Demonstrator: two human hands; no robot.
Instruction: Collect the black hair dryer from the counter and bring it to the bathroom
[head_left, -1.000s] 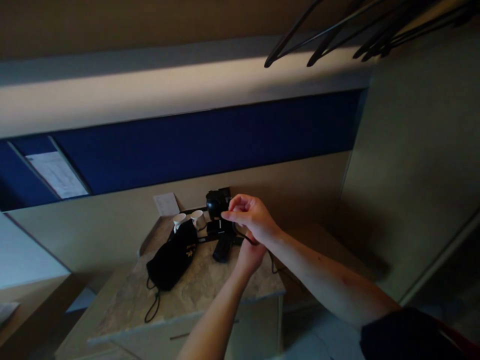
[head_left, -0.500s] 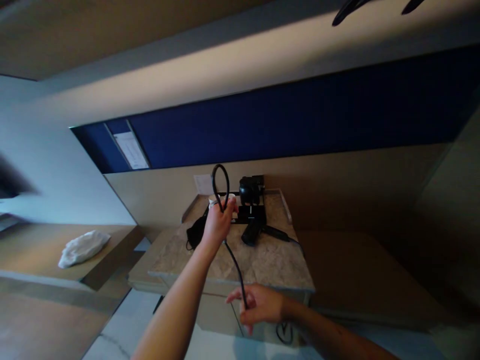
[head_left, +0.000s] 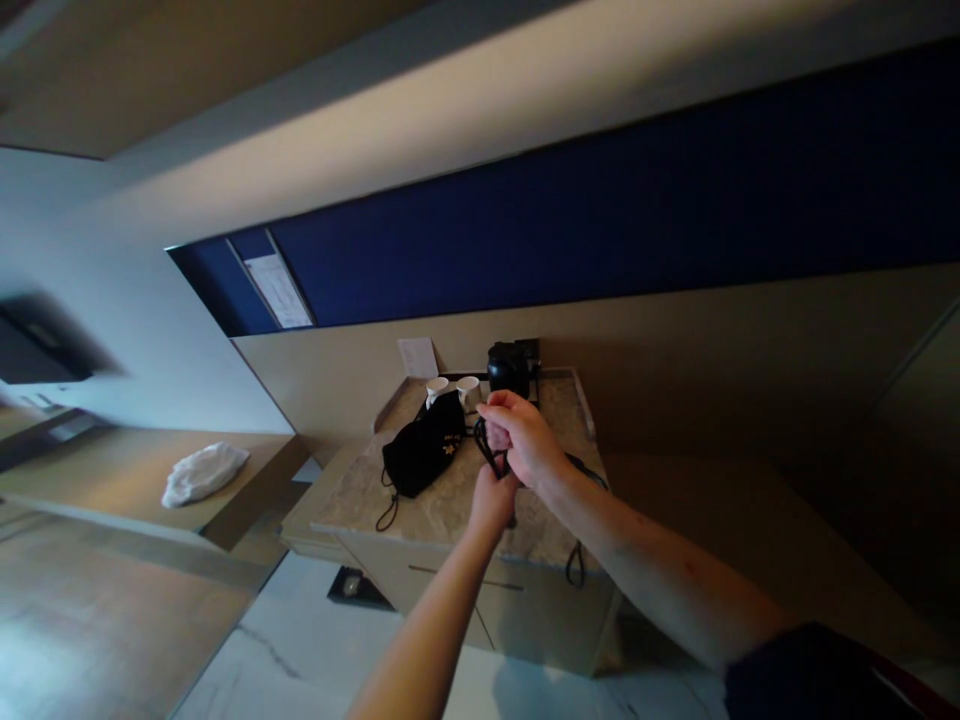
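Both of my hands are raised over a marble-topped cabinet (head_left: 442, 510), close together. My right hand (head_left: 525, 435) is closed on a black cord (head_left: 489, 452), looping it just above my left hand (head_left: 495, 500), which grips the same cord from below. The cord's other end hangs off the cabinet's right front edge (head_left: 576, 565). A black drawstring pouch (head_left: 424, 455) lies to the left of my hands. Behind them stand two white cups (head_left: 452, 390) and a black kettle (head_left: 508, 368) on a tray.
A white card (head_left: 418, 357) leans on the wall behind the cups. A crumpled white cloth (head_left: 202, 472) lies on a low wooden surface at the left. A blue wall panel (head_left: 600, 230) runs above the cabinet. Pale marble floor (head_left: 277, 650) lies below.
My right hand came up from below the cabinet front to meet my left hand, bringing the cord into a tighter bundle. The tall loop my left hand held up is gone.
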